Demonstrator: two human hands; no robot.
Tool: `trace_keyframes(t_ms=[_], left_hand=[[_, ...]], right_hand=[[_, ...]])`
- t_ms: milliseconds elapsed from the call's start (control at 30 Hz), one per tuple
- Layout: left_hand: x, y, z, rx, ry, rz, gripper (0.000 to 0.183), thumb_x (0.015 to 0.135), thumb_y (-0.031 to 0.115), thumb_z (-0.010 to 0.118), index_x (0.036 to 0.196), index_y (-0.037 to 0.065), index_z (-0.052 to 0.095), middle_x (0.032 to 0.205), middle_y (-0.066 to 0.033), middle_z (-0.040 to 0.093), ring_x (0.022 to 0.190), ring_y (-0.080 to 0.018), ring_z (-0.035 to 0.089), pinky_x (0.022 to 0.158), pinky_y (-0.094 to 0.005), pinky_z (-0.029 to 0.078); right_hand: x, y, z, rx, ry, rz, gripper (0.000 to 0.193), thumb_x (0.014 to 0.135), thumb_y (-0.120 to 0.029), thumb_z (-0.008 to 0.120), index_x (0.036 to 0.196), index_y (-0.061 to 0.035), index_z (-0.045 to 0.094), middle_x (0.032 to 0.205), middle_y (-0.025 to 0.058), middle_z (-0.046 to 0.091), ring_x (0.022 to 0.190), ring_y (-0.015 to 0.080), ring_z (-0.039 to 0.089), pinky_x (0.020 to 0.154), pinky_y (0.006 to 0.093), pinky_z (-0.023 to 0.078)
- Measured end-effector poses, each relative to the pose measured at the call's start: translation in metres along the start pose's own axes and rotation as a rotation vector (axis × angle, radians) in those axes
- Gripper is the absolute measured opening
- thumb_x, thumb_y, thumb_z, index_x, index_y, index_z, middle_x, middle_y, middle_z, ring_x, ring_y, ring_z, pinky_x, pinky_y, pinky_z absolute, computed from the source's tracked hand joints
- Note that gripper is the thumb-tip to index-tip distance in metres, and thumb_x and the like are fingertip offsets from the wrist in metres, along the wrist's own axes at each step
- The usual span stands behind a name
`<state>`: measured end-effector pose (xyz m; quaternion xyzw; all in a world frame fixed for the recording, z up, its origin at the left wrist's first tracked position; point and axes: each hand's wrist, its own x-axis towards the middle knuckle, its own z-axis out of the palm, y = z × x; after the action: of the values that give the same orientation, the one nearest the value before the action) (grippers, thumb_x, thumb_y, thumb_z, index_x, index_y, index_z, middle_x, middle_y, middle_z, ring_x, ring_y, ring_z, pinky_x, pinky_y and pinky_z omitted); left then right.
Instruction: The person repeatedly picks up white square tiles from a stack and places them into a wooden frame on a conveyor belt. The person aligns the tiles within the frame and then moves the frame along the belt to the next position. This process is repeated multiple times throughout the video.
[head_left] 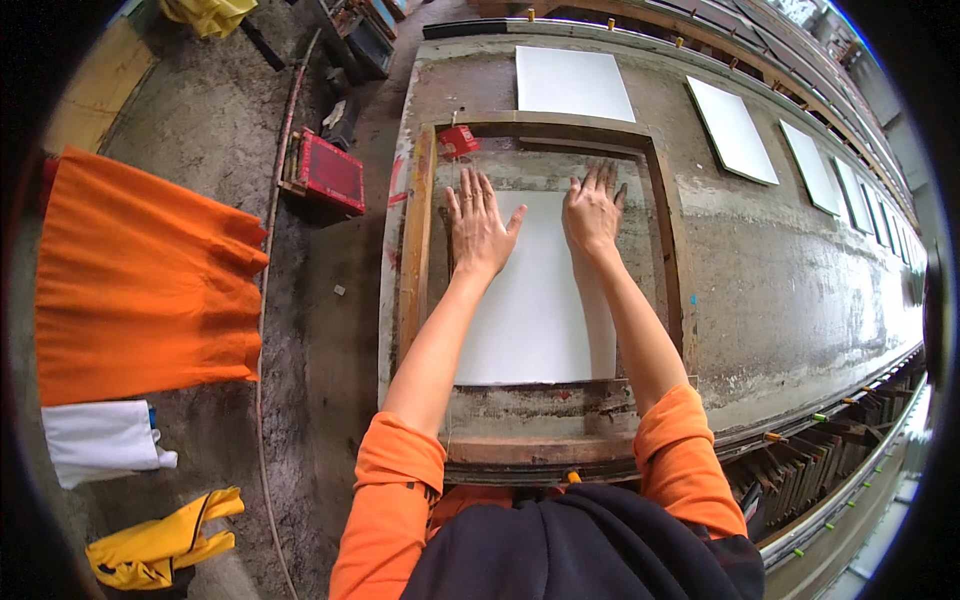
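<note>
My left hand (480, 232) lies flat with its fingers spread at the far left corner of a white sheet (525, 310). Across from it, my right hand (594, 212) rests near the far right corner, fingers stretched out and their tips darkened. Neither hand holds anything. Around the sheet runs a wooden frame (412, 270), which lies on a long stained table (760, 270). I cannot tell whether a mesh stretched in the frame lies between my hands and the sheet. A small red piece (458, 141) sits at the frame's far left corner.
More white sheets (732, 130) lie along the table to the right, another sheet (574, 83) beyond the frame. A rail with coloured clips (775, 437) follows the near edge. On the left are a red box (332, 172), an orange cloth (150, 280) and yellow gloves (165, 540).
</note>
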<state>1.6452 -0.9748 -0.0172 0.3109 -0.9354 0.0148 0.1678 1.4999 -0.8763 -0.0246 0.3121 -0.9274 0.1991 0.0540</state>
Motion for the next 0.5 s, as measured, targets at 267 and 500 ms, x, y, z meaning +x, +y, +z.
trace_keyframes(t_ms=[267, 500], left_hand=[[-0.064, -0.007, -0.020, -0.145, 0.017, 0.033, 0.089, 0.087, 0.063, 0.020, 0.134, -0.012, 0.021, 0.141, -0.0251, 0.022, 0.135, -0.0311, 0.014, 0.111, -0.0439, 0.006], [-0.126, -0.012, -0.046, -0.210, -0.069, 0.136, 0.090, 0.087, 0.064, 0.020, 0.135, -0.012, 0.016, 0.143, -0.0270, 0.015, 0.136, -0.0334, 0.009, 0.111, -0.0460, 0.004]], right_hand=[[-0.073, 0.027, -0.022, -0.046, 0.036, -0.143, 0.062, 0.094, -0.038, 0.027, 0.138, 0.0056, 0.017, 0.144, 0.0195, 0.021, 0.137, 0.0288, 0.007, 0.109, 0.0473, 0.002], [-0.150, 0.029, -0.062, -0.136, -0.062, -0.293, 0.067, 0.094, -0.042, 0.026, 0.139, 0.0057, 0.013, 0.146, 0.0200, 0.011, 0.137, 0.0292, 0.001, 0.110, 0.0459, 0.000]])
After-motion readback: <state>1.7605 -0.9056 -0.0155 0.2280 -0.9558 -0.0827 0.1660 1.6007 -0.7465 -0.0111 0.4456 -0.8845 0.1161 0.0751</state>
